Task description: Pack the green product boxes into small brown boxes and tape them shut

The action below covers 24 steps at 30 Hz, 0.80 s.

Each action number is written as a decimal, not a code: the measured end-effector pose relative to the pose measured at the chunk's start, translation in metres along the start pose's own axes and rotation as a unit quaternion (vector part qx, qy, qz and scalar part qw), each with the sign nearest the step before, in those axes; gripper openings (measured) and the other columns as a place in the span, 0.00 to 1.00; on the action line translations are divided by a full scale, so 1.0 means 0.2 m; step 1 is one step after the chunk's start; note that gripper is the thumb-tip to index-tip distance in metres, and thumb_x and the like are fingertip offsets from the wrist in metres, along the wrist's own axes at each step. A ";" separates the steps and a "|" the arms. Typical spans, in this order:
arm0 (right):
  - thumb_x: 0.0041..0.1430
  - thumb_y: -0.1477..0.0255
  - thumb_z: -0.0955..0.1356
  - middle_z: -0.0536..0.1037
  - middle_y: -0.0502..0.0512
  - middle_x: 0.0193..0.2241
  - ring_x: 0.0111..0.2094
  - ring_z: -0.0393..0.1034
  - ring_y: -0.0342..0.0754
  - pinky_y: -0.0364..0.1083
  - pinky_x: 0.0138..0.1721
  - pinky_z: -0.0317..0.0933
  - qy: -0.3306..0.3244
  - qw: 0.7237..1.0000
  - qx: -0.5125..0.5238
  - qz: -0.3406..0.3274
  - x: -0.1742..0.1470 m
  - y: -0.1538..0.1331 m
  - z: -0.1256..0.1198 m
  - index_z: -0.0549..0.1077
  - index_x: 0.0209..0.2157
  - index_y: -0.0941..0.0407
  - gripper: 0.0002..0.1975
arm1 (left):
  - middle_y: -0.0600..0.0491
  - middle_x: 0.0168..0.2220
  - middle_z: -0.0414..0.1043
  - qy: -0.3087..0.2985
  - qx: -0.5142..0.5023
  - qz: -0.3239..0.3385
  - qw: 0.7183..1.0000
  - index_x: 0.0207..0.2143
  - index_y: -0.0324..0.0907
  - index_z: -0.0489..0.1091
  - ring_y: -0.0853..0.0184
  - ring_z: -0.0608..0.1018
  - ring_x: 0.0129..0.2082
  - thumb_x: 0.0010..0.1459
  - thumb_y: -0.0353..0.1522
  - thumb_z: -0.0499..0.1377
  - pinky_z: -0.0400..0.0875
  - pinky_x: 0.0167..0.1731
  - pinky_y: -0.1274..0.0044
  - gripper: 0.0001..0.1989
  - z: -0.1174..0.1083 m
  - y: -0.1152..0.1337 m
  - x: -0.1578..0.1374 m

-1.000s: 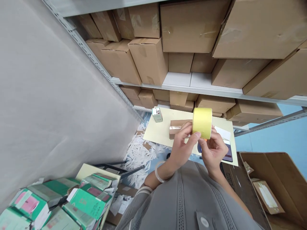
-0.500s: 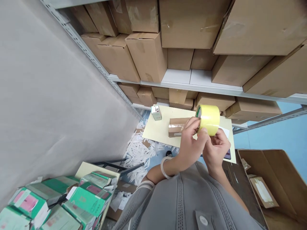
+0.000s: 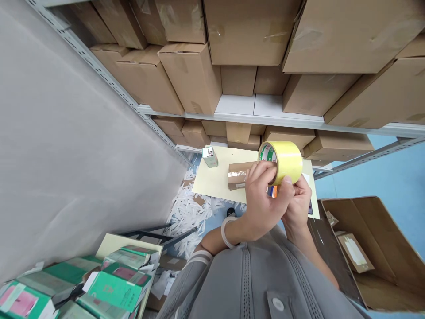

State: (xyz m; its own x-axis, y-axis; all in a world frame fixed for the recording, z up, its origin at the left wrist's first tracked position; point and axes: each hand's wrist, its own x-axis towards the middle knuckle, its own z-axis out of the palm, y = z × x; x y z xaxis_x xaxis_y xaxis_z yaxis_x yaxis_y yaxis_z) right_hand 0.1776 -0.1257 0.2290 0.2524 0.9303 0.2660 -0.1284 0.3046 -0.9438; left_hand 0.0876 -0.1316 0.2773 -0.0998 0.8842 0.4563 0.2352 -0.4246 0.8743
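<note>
A wide roll of yellow packing tape (image 3: 288,161) is held up in front of me over the cream tabletop. My left hand (image 3: 264,195) grips it with fingers inside the core and the thumb on the outer face. At the roll's lower right side, my right hand (image 3: 299,201) is closed with its fingertips against the tape; part of them is hidden. Just beyond my left hand lies a small brown carton (image 3: 236,175) with shiny tape on it. A small pale green and white box (image 3: 210,157) stands upright farther left on the tabletop (image 3: 217,188).
Metal shelving (image 3: 232,117) full of brown cartons rises ahead. A large open carton (image 3: 381,230) with a smaller box inside stands at right. Green boxes (image 3: 114,285) are piled at lower left. White paper strips (image 3: 191,212) litter the floor by the grey wall.
The tape roll has turned so that more of its inner core shows. My right hand has come in closer to the roll and my left hand. The view has shifted slightly.
</note>
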 end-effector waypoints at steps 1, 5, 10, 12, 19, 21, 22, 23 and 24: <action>0.53 0.59 0.75 0.73 0.47 0.24 0.23 0.67 0.41 0.40 0.26 0.65 0.002 1.000 0.000 -0.003 0.00 0.01 0.00 0.74 0.34 0.53 0.14 | 0.51 0.33 0.68 0.006 0.009 0.005 1.000 0.26 0.43 0.63 0.65 0.68 0.35 0.65 0.37 0.55 0.67 0.38 0.70 0.13 0.00 0.00 0.00; 0.52 0.59 0.75 0.73 0.47 0.24 0.25 0.68 0.43 0.42 0.28 0.66 -0.013 1.000 0.026 -0.002 0.01 0.06 -0.01 0.74 0.34 0.53 0.14 | 0.52 0.32 0.68 0.026 0.038 0.031 0.998 0.28 0.44 0.64 0.66 0.68 0.35 0.64 0.37 0.56 0.66 0.38 0.71 0.12 0.00 0.01 0.00; 0.50 0.59 0.75 0.71 0.46 0.22 0.23 0.66 0.42 0.41 0.25 0.65 -0.003 1.000 0.000 -0.002 0.00 0.06 -0.03 0.74 0.30 0.54 0.14 | 0.53 0.31 0.68 0.037 0.048 0.046 0.997 0.26 0.44 0.62 0.66 0.68 0.34 0.64 0.37 0.56 0.65 0.38 0.71 0.13 -0.01 0.02 -0.01; 0.51 0.59 0.75 0.70 0.46 0.21 0.22 0.65 0.42 0.41 0.23 0.63 0.002 1.000 -0.020 -0.006 -0.01 0.05 -0.04 0.74 0.29 0.54 0.14 | 0.53 0.30 0.67 0.038 0.050 0.047 0.997 0.26 0.44 0.61 0.66 0.67 0.33 0.64 0.37 0.55 0.65 0.37 0.71 0.14 -0.01 0.03 -0.01; 0.52 0.62 0.76 0.73 0.47 0.19 0.18 0.63 0.40 0.40 0.19 0.58 -0.001 0.998 -0.042 -0.053 -0.01 0.01 -0.04 0.76 0.26 0.54 0.11 | 0.53 0.30 0.67 0.032 0.038 0.065 0.997 0.29 0.44 0.66 0.65 0.68 0.34 0.65 0.40 0.53 0.66 0.37 0.70 0.13 -0.02 0.03 -0.02; 0.51 0.62 0.76 0.74 0.47 0.19 0.18 0.64 0.40 0.40 0.19 0.59 -0.003 0.998 -0.041 -0.057 -0.01 0.01 -0.04 0.76 0.26 0.54 0.11 | 0.52 0.31 0.67 0.021 0.041 0.068 0.997 0.30 0.44 0.67 0.64 0.69 0.35 0.66 0.40 0.52 0.66 0.38 0.70 0.14 -0.03 0.02 -0.02; 0.51 0.62 0.76 0.75 0.47 0.20 0.18 0.64 0.41 0.40 0.19 0.59 -0.002 0.998 -0.041 -0.056 -0.01 0.02 -0.04 0.77 0.26 0.54 0.11 | 0.52 0.31 0.68 0.014 0.044 0.070 0.997 0.30 0.44 0.68 0.64 0.69 0.36 0.66 0.40 0.52 0.66 0.38 0.69 0.14 -0.03 0.02 -0.02; 0.51 0.62 0.76 0.76 0.47 0.20 0.19 0.65 0.41 0.40 0.20 0.61 -0.001 0.998 -0.042 -0.053 -0.01 0.03 -0.05 0.77 0.26 0.54 0.11 | 0.52 0.31 0.68 0.006 0.046 0.072 0.996 0.31 0.44 0.68 0.64 0.69 0.36 0.66 0.40 0.51 0.66 0.38 0.69 0.14 -0.03 0.01 -0.02; 0.51 0.61 0.76 0.77 0.48 0.21 0.19 0.67 0.42 0.40 0.21 0.62 0.001 0.998 -0.041 -0.051 -0.01 0.05 -0.05 0.77 0.27 0.54 0.11 | 0.51 0.32 0.68 0.000 0.047 0.075 0.996 0.31 0.44 0.68 0.63 0.69 0.36 0.66 0.40 0.51 0.66 0.38 0.69 0.14 -0.04 0.01 -0.02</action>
State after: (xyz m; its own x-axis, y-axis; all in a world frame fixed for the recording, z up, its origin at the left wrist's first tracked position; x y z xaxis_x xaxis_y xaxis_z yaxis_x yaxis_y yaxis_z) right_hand 0.1858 -0.1275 0.2178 0.2612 0.8952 0.3611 -0.0225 0.3796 -0.9249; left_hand 0.0812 -0.1373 0.2778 -0.0558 0.8122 0.5807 0.3371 -0.5321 0.7767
